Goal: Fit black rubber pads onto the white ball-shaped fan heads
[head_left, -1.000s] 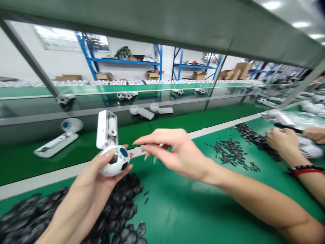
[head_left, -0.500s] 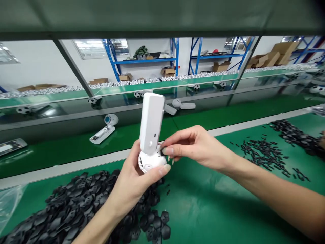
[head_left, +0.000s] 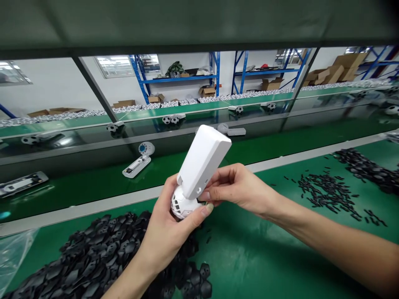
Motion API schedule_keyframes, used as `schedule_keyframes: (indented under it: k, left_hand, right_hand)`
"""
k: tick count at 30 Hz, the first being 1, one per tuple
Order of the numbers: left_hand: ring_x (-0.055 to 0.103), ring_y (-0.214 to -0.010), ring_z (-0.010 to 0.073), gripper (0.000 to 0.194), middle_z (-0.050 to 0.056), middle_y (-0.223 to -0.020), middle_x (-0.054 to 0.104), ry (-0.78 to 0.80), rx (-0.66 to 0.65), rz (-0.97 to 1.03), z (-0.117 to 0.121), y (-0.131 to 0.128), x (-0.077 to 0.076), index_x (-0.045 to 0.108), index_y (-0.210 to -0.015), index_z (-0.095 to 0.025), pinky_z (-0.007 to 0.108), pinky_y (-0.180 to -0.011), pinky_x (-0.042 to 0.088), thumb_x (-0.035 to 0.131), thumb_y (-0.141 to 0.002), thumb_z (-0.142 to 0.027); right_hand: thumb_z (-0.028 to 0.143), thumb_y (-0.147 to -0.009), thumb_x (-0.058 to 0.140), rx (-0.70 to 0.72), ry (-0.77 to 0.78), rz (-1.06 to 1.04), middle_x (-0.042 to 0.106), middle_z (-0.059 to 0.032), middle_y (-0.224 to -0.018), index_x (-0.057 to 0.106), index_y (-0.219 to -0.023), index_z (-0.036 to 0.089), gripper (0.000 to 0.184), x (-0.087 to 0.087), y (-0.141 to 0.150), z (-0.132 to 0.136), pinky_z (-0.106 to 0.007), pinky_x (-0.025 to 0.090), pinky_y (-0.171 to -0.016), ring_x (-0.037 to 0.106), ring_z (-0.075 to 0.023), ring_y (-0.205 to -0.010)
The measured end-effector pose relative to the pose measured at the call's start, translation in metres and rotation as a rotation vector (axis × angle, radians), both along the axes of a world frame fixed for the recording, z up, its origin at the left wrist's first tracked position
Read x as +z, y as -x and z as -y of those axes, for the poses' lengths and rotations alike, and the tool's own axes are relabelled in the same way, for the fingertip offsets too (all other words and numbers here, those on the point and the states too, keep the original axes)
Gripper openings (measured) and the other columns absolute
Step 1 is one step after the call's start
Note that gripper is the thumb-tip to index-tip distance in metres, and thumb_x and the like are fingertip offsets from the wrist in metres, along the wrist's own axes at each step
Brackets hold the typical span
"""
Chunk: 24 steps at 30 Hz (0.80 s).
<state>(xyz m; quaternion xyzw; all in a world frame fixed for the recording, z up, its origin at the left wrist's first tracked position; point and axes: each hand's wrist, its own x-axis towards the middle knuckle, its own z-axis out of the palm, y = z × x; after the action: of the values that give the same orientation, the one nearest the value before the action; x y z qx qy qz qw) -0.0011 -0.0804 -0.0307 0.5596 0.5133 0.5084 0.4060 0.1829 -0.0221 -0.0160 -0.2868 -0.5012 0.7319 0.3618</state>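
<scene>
My left hand (head_left: 170, 218) is closed around the round, vented head of a white plastic device (head_left: 204, 162), possibly a handheld fan. The rectangular body stands up out of the hand, leaning right. My right hand (head_left: 229, 189) pinches at the right side of the head, fingertips close to my left thumb. A small black plastic piece (head_left: 201, 202) shows a little at these fingertips; most of it is hidden. Below my left hand lies a heap of black pentagon-shaped panels (head_left: 93, 249) on the green table (head_left: 249, 257).
Small black strips (head_left: 327, 191) lie scattered at right, with another dark heap (head_left: 368, 168) behind them. A green conveyor belt (head_left: 93, 187) past the pale rail (head_left: 124, 202) carries several white devices, one an open unit (head_left: 136, 166). A clear plastic bag (head_left: 15, 253) lies at left.
The white device has tilted to the right, its body now leaning over my right hand. My right fingertips have moved slightly down along its head. Units on the belt have shifted right in view.
</scene>
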Motion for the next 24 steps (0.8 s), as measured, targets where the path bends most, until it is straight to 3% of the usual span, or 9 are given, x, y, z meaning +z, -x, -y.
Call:
schedule_keyframes:
  k: [6,11,16,20,24]
  left_hand:
    - [0.066,-0.071,0.0179,0.051,0.002,-0.091,0.066,0.012,-0.018,0.107,0.001,-0.004,0.0,0.068,-0.107,-0.021,0.027,-0.056,0.063,0.084,-0.082,-0.063]
    - [0.063,-0.063,0.0184,0.063,0.005,-0.085,0.067,0.001,-0.012,0.056,0.0,0.001,-0.003,0.075,-0.102,-0.02,0.026,-0.046,0.058,0.077,-0.079,-0.078]
    - [0.055,-0.06,0.0162,0.051,0.005,-0.078,0.067,-0.053,0.025,-0.129,-0.001,0.009,-0.004,0.077,-0.084,-0.019,0.023,-0.047,0.045,0.078,-0.082,-0.07]
    - [0.057,-0.066,0.0175,0.039,0.004,-0.079,0.068,-0.087,0.028,-0.197,-0.003,0.008,-0.003,0.076,-0.078,-0.02,0.025,-0.057,0.042,0.082,-0.081,-0.058]
    - [0.058,-0.068,0.0183,0.039,0.003,-0.076,0.068,-0.044,0.009,-0.185,-0.006,0.006,-0.003,0.075,-0.076,-0.02,0.026,-0.06,0.042,0.083,-0.08,-0.057]
  right_hand:
    - [0.025,-0.053,0.108,0.02,0.035,0.019,0.077,-0.0019,-0.075,0.078,-0.076,0.014,0.04,-0.003,0.005,0.004,-0.022,0.062,-0.065,0.071,-0.0134,-0.066]
    - [0.025,-0.054,0.108,0.021,0.023,0.052,0.076,-0.0032,-0.079,0.078,-0.087,0.014,0.045,-0.012,0.011,0.006,-0.025,0.061,-0.062,0.07,-0.0159,-0.068]
    - [0.04,-0.062,0.106,0.109,-0.011,0.053,0.075,-0.0032,-0.083,0.079,-0.1,0.018,0.052,-0.03,0.013,0.007,-0.031,0.065,-0.066,0.072,-0.0201,-0.073]
    - [0.058,-0.068,0.1,0.149,-0.052,0.129,0.073,-0.0036,-0.077,0.076,-0.091,0.017,0.053,-0.04,0.011,0.004,-0.034,0.067,-0.067,0.073,-0.0207,-0.071]
    - [0.059,-0.071,0.098,0.179,-0.068,0.17,0.071,-0.0056,-0.074,0.076,-0.091,0.013,0.056,-0.042,0.008,0.0,-0.034,0.067,-0.066,0.074,-0.0214,-0.07]
